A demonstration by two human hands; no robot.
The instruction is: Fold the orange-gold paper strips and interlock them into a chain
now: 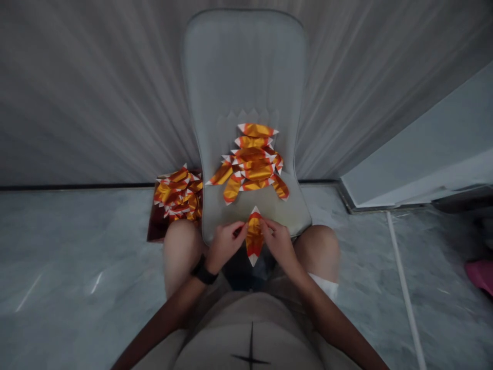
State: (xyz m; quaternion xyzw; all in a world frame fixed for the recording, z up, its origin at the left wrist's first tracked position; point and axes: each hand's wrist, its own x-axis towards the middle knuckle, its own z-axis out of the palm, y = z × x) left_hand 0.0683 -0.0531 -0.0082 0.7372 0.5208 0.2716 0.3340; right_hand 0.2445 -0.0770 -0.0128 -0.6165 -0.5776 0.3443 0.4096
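My left hand (227, 244) pinches the left edge of a folded joss paper (254, 234), gold in the middle with red bands and white pointed ends. On its opposite edge, the fingers of my right hand (279, 241) are closed as well. The paper is upright in view, one point away from me and one toward my body, just over the front of the chair seat. Beyond it, a pile of similar folded joss papers (256, 167) lies on the chair (295, 210), some overlapping and a few splayed to the sides.
At the chair's left, a dark red box (155, 226) on the floor holds several more folded papers (179, 190). My knees flank the seat. A grey wall (96, 92) stands behind the chair, and a pale panel (423, 144) juts in at right. Something pink (479, 275) lies far right.
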